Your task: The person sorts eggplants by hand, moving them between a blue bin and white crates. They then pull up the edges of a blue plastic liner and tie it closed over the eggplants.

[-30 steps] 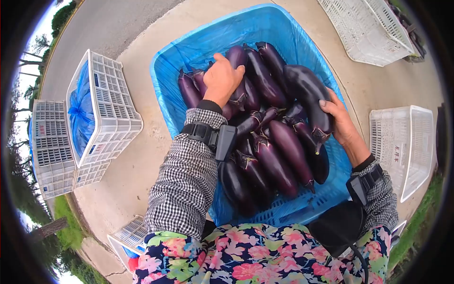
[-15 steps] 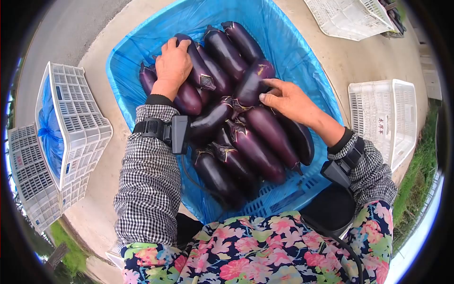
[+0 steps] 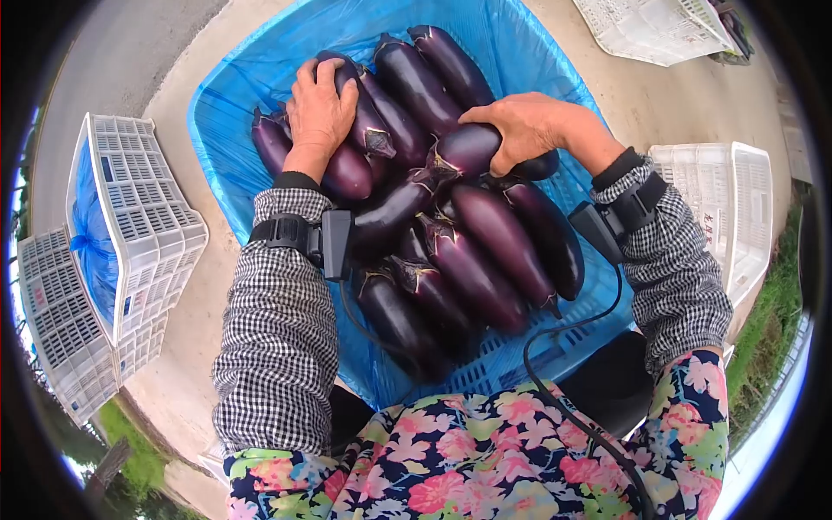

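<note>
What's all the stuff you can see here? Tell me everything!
eggplants: about a dozen, purple, piled in the blue crate
blue crate: one, blue with a blue liner, in the middle on the ground
white crates: a stack at left, one at right, one at the top edge
bag: one, blue, inside the top crate at left
ground: pale concrete, under everything
grass: green, far right
wristbands: two, black, one on each wrist
cable: one, black, hanging from the right band
left hand: lies on top of the eggplants at the far side
right hand: grips one of the eggplants
</note>
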### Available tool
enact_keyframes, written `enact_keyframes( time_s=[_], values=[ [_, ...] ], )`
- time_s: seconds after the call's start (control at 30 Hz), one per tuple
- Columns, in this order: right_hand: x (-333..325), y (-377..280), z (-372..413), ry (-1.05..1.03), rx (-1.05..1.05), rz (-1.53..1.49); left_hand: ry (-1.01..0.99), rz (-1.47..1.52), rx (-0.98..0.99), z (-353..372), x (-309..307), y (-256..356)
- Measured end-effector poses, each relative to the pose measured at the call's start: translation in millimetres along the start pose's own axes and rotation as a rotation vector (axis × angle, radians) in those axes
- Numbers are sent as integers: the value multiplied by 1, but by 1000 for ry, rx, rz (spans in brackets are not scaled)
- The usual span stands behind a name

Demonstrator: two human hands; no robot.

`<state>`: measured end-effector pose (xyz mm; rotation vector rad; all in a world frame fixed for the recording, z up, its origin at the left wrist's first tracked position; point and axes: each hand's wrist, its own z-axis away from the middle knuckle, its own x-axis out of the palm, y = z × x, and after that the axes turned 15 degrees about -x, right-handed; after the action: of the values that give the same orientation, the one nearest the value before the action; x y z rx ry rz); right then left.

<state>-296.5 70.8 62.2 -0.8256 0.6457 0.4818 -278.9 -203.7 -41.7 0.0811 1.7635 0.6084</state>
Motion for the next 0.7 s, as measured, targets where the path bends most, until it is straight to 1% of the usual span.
enact_keyframes(
  time_s=[0.03,0.07,0.13,0.17,0.2,0.27,0.33,0.4,0.43,0.47,0.53,0.57,0.6,0.67,0.7],
  values=[
    [4,14,-13,-120,26,-46,10,-15,-3,0,2,-1],
    [10,27,-22,-109,35,-50,22,-30,-6,0,3,-2],
    [20,43,-35,113,-45,-148,3,-17,-7,-3,3,-1],
    [24,49,-38,135,-24,-129,-15,-9,-23,-2,3,-3],
    [28,44,-36,123,-27,-131,-20,-10,-34,-1,3,-4],
    [34,33,-27,-25,38,26,-20,-3,-30,-2,2,-1],
    [31,36,-26,10,12,-14,-9,-6,-29,-2,3,0],
    [26,39,-34,-136,-169,-210,3,17,-19,-2,2,-1],
    [24,29,-37,-93,-90,-212,21,21,-23,0,2,0],
    [31,27,-40,-92,-110,-215,40,18,-25,2,1,2],
    [38,28,-45,-47,-140,79,122,-24,-39,9,0,4],
    [41,23,-35,5,-144,84,120,-35,-50,11,-1,4],
    [53,28,-27,125,-189,248,124,-37,-68,11,-3,6],
    [51,24,-18,107,-141,231,133,-32,-49,10,-2,3],
    [47,23,-21,184,-135,107,131,-23,-45,11,-1,2]
  ],
)
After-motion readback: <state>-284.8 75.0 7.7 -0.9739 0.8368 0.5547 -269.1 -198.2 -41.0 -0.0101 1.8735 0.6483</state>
